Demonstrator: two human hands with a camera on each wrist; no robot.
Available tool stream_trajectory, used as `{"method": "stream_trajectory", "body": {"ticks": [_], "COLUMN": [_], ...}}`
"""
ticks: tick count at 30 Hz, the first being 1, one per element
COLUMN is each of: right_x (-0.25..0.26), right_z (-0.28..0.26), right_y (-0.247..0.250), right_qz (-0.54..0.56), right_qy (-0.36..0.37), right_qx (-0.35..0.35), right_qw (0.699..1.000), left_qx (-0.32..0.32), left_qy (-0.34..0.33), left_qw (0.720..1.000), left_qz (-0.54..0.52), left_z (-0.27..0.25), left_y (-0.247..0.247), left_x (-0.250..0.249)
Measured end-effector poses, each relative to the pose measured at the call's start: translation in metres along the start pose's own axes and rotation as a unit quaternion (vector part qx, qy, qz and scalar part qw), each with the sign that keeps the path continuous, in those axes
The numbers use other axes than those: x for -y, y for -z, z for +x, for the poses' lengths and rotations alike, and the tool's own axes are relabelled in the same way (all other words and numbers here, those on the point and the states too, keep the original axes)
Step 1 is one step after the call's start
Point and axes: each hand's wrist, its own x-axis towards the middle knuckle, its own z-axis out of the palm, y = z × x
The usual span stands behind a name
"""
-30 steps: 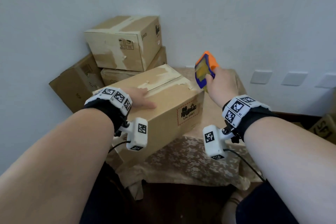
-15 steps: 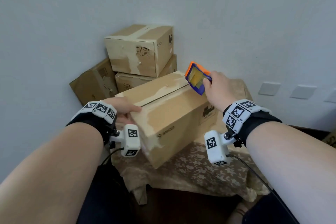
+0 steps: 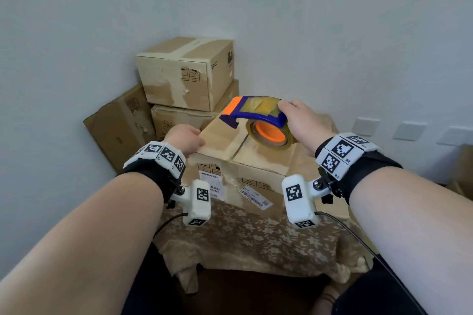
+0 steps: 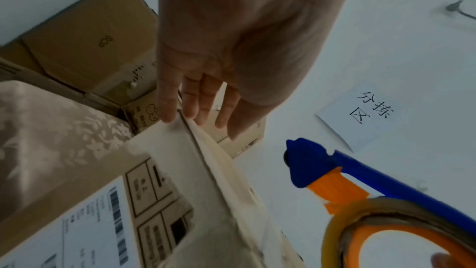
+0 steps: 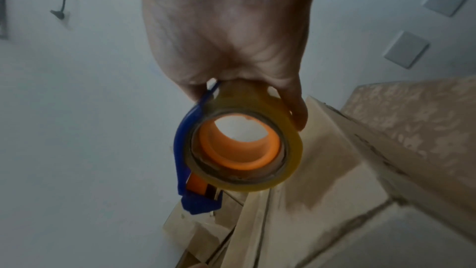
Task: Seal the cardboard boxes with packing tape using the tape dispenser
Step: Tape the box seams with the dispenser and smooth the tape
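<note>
A cardboard box [image 3: 240, 151] stands on the cloth-covered table [image 3: 256, 238], its labelled short end toward me and its top seam running away from me. My left hand [image 3: 184, 139] rests on the box's top left edge; in the left wrist view its fingers [image 4: 195, 109] lie fairly straight on that edge of the box [image 4: 180, 191]. My right hand [image 3: 302, 123] grips the blue and orange tape dispenser [image 3: 256, 115] by its rear, holding it on its side just above the box top. The yellowish tape roll [image 5: 291, 150] sits over the box [image 5: 322, 201].
Three more cardboard boxes are stacked against the wall behind and to the left: a top one [image 3: 186, 71], one under it [image 3: 179, 120], and a leaning one [image 3: 120, 125]. Wall plates [image 3: 366, 125] are at the right. A paper sign [image 4: 365, 113] hangs on the wall.
The box has turned so that its labelled end faces me. My left hand slid to the top left edge. My right hand brought the dispenser in over the box top, roll side toward me.
</note>
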Motion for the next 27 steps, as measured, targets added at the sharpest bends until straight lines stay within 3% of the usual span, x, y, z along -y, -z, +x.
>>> {"method": "stream_trajectory", "body": {"ticks": [4, 8, 10, 14, 17, 20, 23, 27], "right_x": [-0.006, -0.007, -0.008, -0.016, -0.019, -0.022, -0.023, -0.025], "right_z": [0.000, -0.001, -0.003, -0.008, -0.009, -0.006, -0.005, -0.005], "right_y": [-0.002, -0.007, -0.011, -0.016, -0.016, -0.018, -0.018, -0.018], "right_qz": [0.072, 0.112, 0.125, 0.116, 0.113, 0.094, 0.078, 0.068], "right_qy": [-0.046, -0.081, -0.083, -0.063, -0.054, -0.052, -0.054, -0.039], "right_qx": [0.017, 0.047, 0.053, 0.042, 0.036, 0.031, 0.029, 0.028], "right_qw": [0.996, 0.989, 0.987, 0.990, 0.991, 0.994, 0.995, 0.997], "left_qx": [0.046, 0.061, 0.076, 0.084, 0.049, -0.036, -0.101, -0.134], "left_qy": [-0.017, -0.028, -0.040, -0.078, -0.105, -0.161, -0.221, -0.256], "left_qw": [0.993, 0.994, 0.993, 0.975, 0.950, 0.921, 0.895, 0.886], "left_qz": [0.104, 0.080, 0.079, 0.192, 0.290, 0.353, 0.374, 0.364], "left_z": [-0.001, 0.001, 0.001, -0.005, -0.013, -0.017, -0.016, -0.011], "left_y": [-0.005, -0.006, -0.008, -0.021, -0.036, -0.051, -0.066, -0.078], "left_x": [-0.002, 0.002, 0.004, 0.009, 0.011, 0.014, 0.016, 0.024]}}
